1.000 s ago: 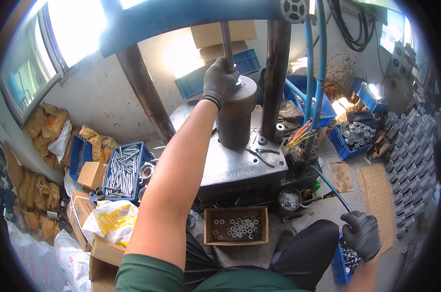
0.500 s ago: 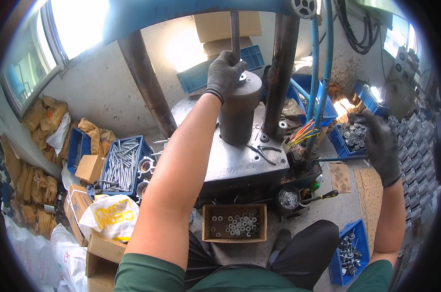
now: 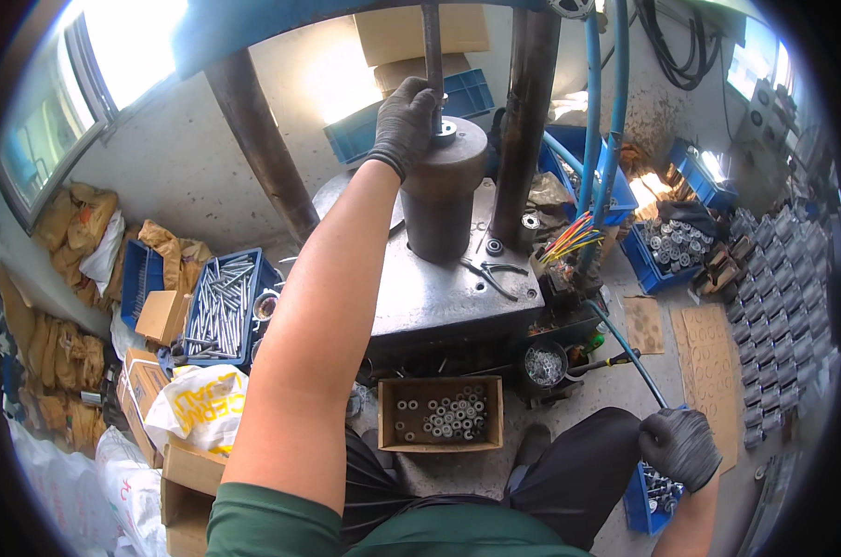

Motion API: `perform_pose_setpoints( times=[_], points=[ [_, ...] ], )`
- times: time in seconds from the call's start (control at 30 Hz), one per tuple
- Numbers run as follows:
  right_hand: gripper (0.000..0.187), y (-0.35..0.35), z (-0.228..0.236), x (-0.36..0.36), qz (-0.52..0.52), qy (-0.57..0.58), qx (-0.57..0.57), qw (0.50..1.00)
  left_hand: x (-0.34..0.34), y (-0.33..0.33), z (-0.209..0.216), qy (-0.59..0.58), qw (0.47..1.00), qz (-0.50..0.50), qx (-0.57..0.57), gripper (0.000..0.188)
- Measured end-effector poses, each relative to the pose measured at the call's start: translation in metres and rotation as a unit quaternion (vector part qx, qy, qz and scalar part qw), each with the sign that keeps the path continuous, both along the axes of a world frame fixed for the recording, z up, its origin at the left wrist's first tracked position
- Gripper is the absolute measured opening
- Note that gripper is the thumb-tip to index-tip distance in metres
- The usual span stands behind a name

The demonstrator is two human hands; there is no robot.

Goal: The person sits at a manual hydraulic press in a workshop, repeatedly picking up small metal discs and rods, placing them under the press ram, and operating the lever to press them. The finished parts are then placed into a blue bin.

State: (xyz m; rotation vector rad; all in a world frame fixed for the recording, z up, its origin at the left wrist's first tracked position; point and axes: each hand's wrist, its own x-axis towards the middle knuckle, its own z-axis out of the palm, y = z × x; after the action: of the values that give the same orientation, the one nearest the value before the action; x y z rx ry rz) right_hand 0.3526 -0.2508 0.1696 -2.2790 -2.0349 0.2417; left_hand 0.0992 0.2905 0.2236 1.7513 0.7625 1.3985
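My left hand [image 3: 404, 121], in a dark glove, reaches up to the top of a dark steel cylinder [image 3: 439, 200] on the press plate [image 3: 458, 297]. Its fingers are closed around a thin upright steel rod [image 3: 432, 51] that enters the cylinder's top, next to a small metal ring [image 3: 447, 131]. My right hand [image 3: 678, 447], also gloved, is low at the right beside my knee, fingers curled over a blue bin [image 3: 645, 497] of small metal parts. Whether it holds anything is hidden.
A cardboard box of washers [image 3: 444, 413] sits under the plate's front edge, with a round tin of washers [image 3: 543, 364] beside it. Pliers [image 3: 490, 274] lie on the plate. A blue crate of long bolts [image 3: 221, 302] stands at the left; another blue bin [image 3: 676, 246] and rows of grey parts [image 3: 773, 288] at the right.
My right hand, raised out to the right half a second ago, has dropped back down to the blue bin by my knee. My left hand stays at the cylinder's top.
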Motion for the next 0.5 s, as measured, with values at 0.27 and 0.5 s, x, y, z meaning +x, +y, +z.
perform_pose_setpoints(
  times=[0.27, 0.5],
  points=[
    [0.017, 0.014, 0.017, 0.001, 0.012, 0.025, 0.071, 0.997, 0.001, 0.002, -0.002, -0.014, 1.000, -0.023, -0.015, 0.033],
    [0.011, -0.002, -0.002, 0.004, 0.016, -0.017, 0.003, 1.000, -0.001, 0.005, 0.001, -0.038, 0.994, -0.080, -0.064, 0.031]
  ],
)
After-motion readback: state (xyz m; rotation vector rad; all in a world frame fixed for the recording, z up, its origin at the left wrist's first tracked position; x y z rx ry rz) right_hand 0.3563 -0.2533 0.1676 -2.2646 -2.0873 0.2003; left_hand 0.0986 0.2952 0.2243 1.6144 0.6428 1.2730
